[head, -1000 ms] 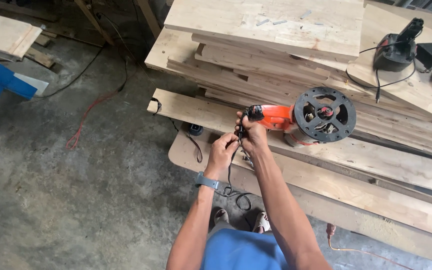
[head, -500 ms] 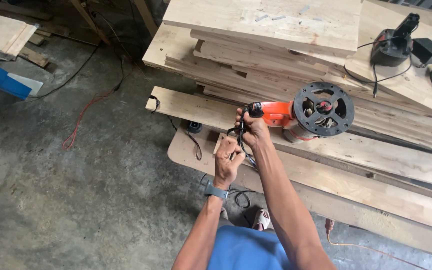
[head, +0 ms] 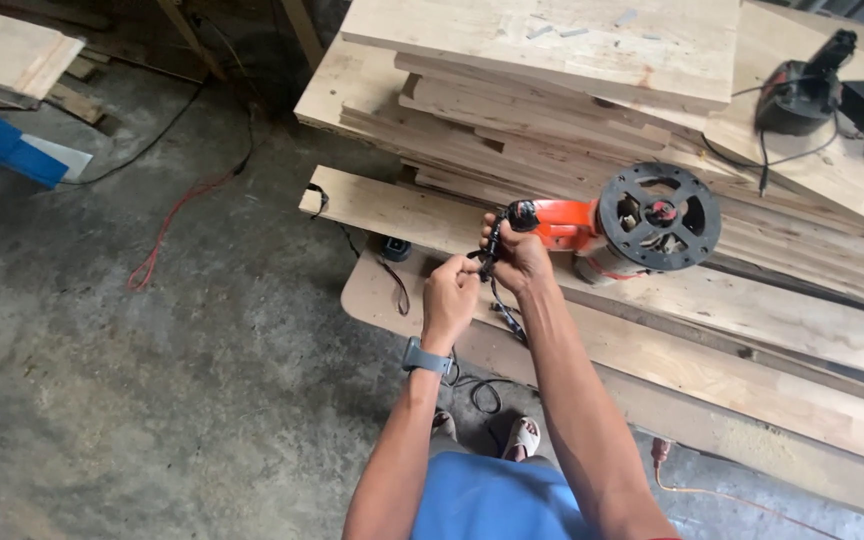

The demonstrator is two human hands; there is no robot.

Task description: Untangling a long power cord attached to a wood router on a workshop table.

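Presently catalogued: one orange power router (head: 592, 225), lying on its side across a long wooden board (head: 392, 210) at the front of a low stack of planks (head: 552, 100).

Orientation: long axis runs roughly left to right in the head view; the black round base (head: 660, 217) faces the camera at the right end, the cord end points left toward the hands.

Right hand (head: 520, 262): closed around the tool's cord end, gripping body and cable together.

Left hand (head: 450, 300): narrow pinch on the black power cord (head: 497, 300) just below the right hand (a grey watch (head: 425, 358) sits on that wrist).

Cord: hangs from the hands down to loops on the concrete floor (head: 152, 400), near a sandalled foot (head: 522, 437).

Risks, as judged: the router rests on a rounded side, so a tug on the cord could roll it off the board edge; slack loops by the feet could snag a step; a sharp bend at the cord's entry could strain the cable.

Other items: a second black power tool (head: 802, 90) far right on the planks, a red cable (head: 177, 215) on the floor.
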